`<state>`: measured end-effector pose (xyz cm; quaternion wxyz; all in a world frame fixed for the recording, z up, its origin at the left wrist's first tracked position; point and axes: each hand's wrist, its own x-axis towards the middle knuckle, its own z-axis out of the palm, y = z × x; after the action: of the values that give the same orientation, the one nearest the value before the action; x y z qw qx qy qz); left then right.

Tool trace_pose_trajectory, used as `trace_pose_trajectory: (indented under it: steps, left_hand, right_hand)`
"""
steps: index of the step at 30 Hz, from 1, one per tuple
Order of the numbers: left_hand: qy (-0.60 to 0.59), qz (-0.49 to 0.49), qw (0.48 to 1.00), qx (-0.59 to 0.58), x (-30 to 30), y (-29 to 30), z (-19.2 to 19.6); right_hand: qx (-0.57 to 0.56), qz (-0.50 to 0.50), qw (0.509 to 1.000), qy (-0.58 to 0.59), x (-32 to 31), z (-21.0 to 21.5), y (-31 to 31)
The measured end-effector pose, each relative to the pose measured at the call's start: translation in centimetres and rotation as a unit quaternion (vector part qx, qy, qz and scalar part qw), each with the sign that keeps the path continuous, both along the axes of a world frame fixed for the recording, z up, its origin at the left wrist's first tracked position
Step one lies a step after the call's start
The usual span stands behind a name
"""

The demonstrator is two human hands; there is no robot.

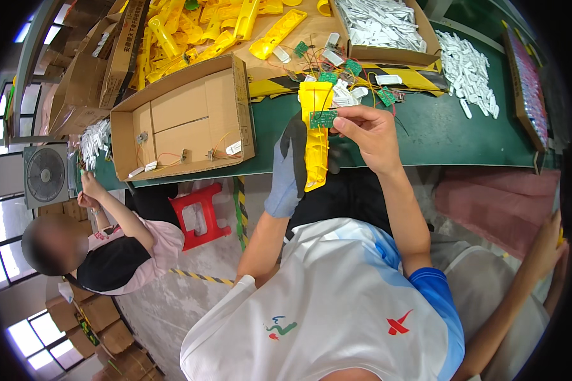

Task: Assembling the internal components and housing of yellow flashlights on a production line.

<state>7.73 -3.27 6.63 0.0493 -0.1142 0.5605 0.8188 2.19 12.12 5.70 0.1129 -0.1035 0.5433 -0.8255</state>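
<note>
My left hand [288, 166], in a grey and black work glove, is closed around the side of a long yellow plastic shell [316, 159], held upright over the table's front edge. Bare fingers of my right hand [372, 134] pinch the right end of a small green circuit board [323, 119]. That board lies across the open face of the shell, and a dark wire loops above it; whether it is seated inside I cannot tell. Just beyond the shell is a loose cluster of wired green boards [353, 67] and white plastic pieces [346, 94].
A shallow cardboard box [178, 114] with a few wired parts stands to the left. Yellow shells [225, 44] pile up behind it. White pieces fill a box [435, 54] and heap on the green table [438, 136]. Co-workers sit at left and right; a red stool [200, 213] stands left.
</note>
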Motion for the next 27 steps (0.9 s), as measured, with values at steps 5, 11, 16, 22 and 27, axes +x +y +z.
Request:
trace_pose_trajectory:
  steps: [5, 11, 16, 22, 27]
  left_hand:
    - [0.016, 0.01, 1.0, 0.003, 0.2, -0.3, -1.3]
    - [0.039, 0.043, 0.998, -0.004, 0.2, -0.1, -1.7]
    - [0.053, 0.027, 0.992, -0.113, 0.2, 0.8, 0.0]
    - [-0.009, 0.046, 0.998, 0.04, 0.4, 1.6, 0.2]
    - [0.047, 0.086, 0.993, -0.067, 0.4, 1.5, -1.5]
  right_hand:
    - [0.025, 0.001, 1.0, -0.012, 0.0, -0.1, -0.3]
    - [0.063, -0.037, 0.997, -0.013, 0.2, -0.4, -0.7]
    - [0.001, -0.07, 0.997, -0.015, 0.7, -0.7, -0.8]
    - [-0.033, -0.089, 0.995, -0.034, 1.6, -1.1, -1.7]
    - [-0.093, -0.08, 0.987, -0.103, 2.7, -0.6, -2.9]
